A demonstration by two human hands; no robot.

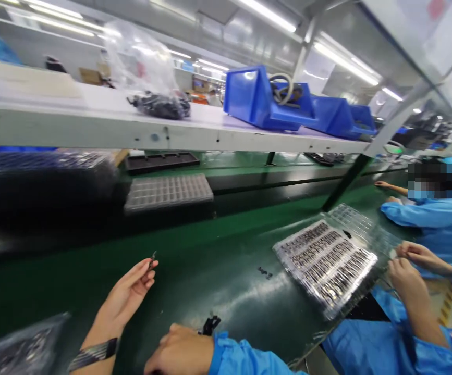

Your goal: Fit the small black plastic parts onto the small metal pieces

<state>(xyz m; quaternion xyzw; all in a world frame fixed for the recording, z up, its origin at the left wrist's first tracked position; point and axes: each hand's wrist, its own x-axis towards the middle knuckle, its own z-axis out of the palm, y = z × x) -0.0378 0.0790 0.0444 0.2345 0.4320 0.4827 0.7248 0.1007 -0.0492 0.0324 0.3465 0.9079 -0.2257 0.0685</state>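
A small dark part [153, 256] between clamped fingers [147, 271] of left hand [126, 297]; right hand [179, 354] curled, grip unclear.

Item 1: small dark part [153, 256], tiny, pinched at fingertips of left hand [130, 294], held above green belt [218, 271].
Item 2: black part [211, 324], just beside right hand [181, 351]; grip unclear.

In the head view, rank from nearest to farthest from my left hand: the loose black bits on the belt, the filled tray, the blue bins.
From the left hand, pinching a small part:
1. Loose black bits, on the belt to its right.
2. Filled tray, farther right, by the co-worker.
3. Blue bins, up on the shelf across the belt.
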